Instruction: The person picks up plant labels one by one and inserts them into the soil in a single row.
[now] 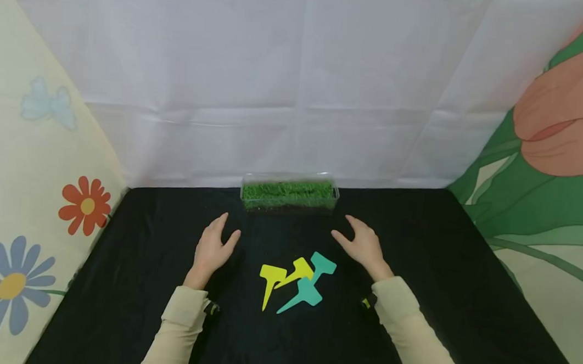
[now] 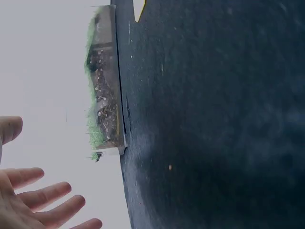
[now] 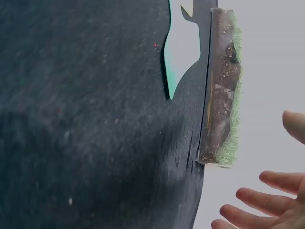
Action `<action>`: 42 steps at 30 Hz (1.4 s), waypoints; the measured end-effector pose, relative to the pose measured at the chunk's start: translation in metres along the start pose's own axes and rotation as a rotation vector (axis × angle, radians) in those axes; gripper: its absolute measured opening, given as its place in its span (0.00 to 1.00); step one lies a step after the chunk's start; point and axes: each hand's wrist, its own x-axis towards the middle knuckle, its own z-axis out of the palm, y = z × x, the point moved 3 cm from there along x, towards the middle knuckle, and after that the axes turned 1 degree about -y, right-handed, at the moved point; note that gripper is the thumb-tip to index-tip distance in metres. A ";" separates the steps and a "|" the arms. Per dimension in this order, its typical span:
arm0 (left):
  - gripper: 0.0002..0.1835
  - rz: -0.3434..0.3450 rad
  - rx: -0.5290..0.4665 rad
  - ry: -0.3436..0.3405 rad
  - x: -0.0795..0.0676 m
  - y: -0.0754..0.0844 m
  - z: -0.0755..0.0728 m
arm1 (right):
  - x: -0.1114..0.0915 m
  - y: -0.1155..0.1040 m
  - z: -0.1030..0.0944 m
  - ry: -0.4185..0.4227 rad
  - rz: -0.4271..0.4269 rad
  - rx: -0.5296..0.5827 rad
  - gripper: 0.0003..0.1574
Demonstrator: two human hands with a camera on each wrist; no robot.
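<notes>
Both hands hover over the black tabletop with nothing in them. The left hand [image 1: 211, 249] is left of several T-shaped plant labels, its fingers spread in the left wrist view. On the other side, the right hand [image 1: 363, 245] has its fingers apart and its thumb toward the middle. Between the hands lie a yellow plant label [image 1: 273, 273], a second yellow plant label [image 1: 300, 269], a teal plant label [image 1: 323, 264] and another teal plant label [image 1: 307, 291], partly overlapping. Beyond them stands a clear planter [image 1: 290, 208] of soil and green grass [image 1: 288, 190].
A black cloth [image 1: 135, 240] covers the table. Behind the planter hangs a white sheet [image 1: 227, 90]. Flower-printed curtains flank both sides, a cream one [image 1: 24, 179] at left and a tulip one [image 1: 567, 119] at right. Small specks dot the cloth.
</notes>
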 end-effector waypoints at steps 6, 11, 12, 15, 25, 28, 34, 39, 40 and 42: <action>0.24 -0.052 -0.162 0.082 0.002 0.000 -0.001 | 0.004 0.000 -0.001 0.036 0.058 0.093 0.31; 0.15 -0.109 -0.292 0.169 0.005 -0.002 0.001 | 0.007 0.001 -0.001 0.047 0.105 0.172 0.28; 0.13 -0.133 -0.315 0.180 0.006 -0.003 0.001 | 0.008 0.002 0.000 0.046 0.115 0.187 0.28; 0.10 -0.217 -0.373 0.187 0.010 -0.005 0.004 | 0.010 0.003 0.000 0.040 0.156 0.229 0.27; 0.10 -0.355 -0.475 0.161 0.026 -0.015 0.013 | 0.025 0.003 0.004 0.019 0.273 0.342 0.28; 0.11 -0.366 -0.483 0.150 0.032 -0.016 0.015 | 0.029 0.002 0.006 0.017 0.305 0.398 0.28; 0.11 -0.384 -0.494 0.160 0.043 -0.017 0.018 | 0.042 0.002 0.011 0.035 0.336 0.433 0.28; 0.11 -0.455 -0.499 0.156 0.051 -0.021 0.022 | 0.051 0.006 0.013 0.040 0.396 0.448 0.29; 0.12 -0.473 -0.501 0.152 0.053 -0.022 0.024 | 0.053 0.007 0.014 0.040 0.406 0.453 0.30; 0.12 -0.505 -0.508 0.143 0.057 -0.025 0.026 | 0.056 0.009 0.015 0.043 0.436 0.469 0.30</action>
